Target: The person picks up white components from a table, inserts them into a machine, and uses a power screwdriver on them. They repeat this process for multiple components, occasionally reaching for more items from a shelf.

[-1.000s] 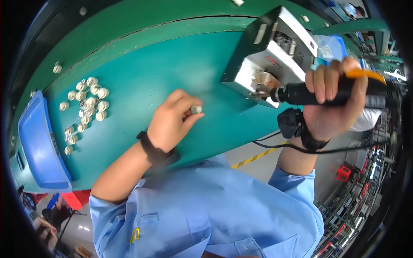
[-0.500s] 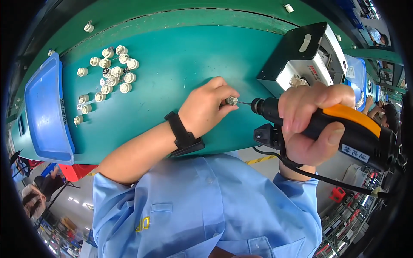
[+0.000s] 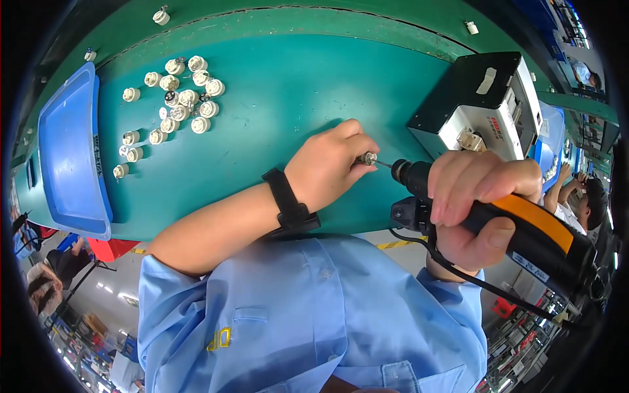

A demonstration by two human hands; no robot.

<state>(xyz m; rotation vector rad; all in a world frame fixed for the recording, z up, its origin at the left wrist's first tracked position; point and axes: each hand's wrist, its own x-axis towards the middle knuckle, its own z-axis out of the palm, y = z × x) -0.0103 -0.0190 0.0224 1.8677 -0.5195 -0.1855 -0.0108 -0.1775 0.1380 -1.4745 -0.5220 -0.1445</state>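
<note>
My left hand [image 3: 331,157] pinches a small round fitting [image 3: 369,158], pale with a metal face, between thumb and fingers above the green mat. Most of the fitting is hidden by the fingers. In my right hand [image 3: 481,203] is a black and orange electric screwdriver [image 3: 538,226], gripped around its body and held level. Its thin bit points left and reaches the face of the fitting; whether it sits in a screw is too small to tell. Several similar white round fittings [image 3: 189,97] lie loosely grouped on the mat to the left.
A blue tray [image 3: 73,160] stands at the left edge of the green mat [image 3: 275,85]. A black and silver box-shaped machine [image 3: 475,98] stands at the right, close to my right hand. The screwdriver's black cable [image 3: 488,281] trails below it. Single fittings lie on the far ledge.
The whole view has shifted a little, so the machine and both hands appear farther right. My left hand still holds the fitting, with the screwdriver bit at its face.
</note>
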